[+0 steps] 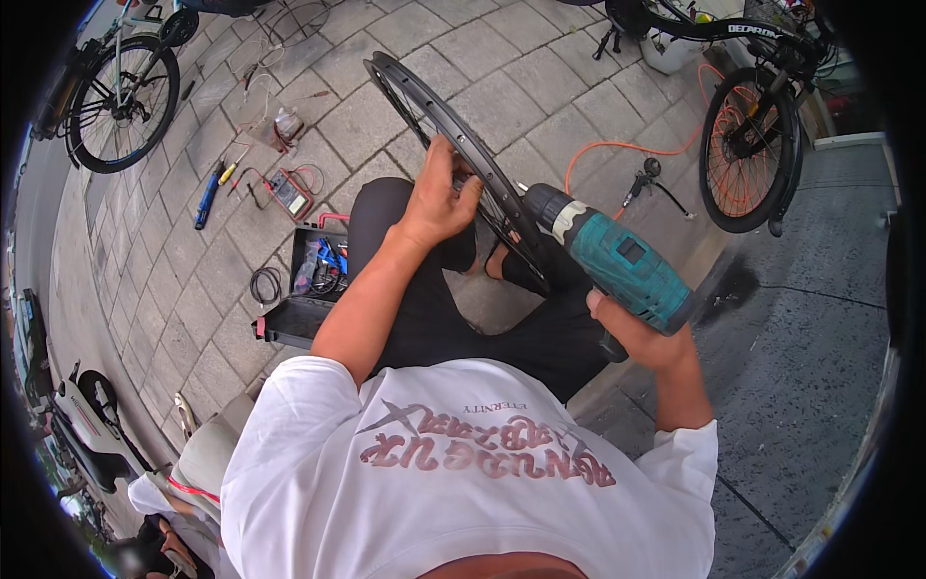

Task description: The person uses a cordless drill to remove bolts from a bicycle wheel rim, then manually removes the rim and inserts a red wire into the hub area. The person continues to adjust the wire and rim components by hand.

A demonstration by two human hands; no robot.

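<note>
We list, from the left:

Bicycle, dark-tyred, at the far upper left, partly in view.

Blue tool, slim, lying on the paving; its long axis runs away from us, leaning slightly right. Yellow-handled tool, just beside it, nearly parallel.

Multimeter, grey with a red surround, face up on the paving, leads loose around it.

Black cable, coiled, just left of the toolbox.

Toolbox, black, lying open beside our left leg. Its far half holds blue-coloured pieces, dark cable and small items too jumbled to tell apart; the near half shows a bare inner face.

Left hand, fingers bent and closed on the wheel rim, thumb against the near side, some fingertips hidden.

Wheel rim, black, spoked, without a tyre, one item. It stands tilted on edge between our legs, its long axis running from far left to near right, the lower end over our right leg.

Drill, teal and black; long axis slanting from near right to far left, bit toward the rim. We cannot tell whether the bit touches.

Right hand, fingers wrapped round the drill's grip; trigger finger hidden.

Orange hose, curving across the paving, near an inflator gauge.

Second bicycle, black, upper right.
</note>
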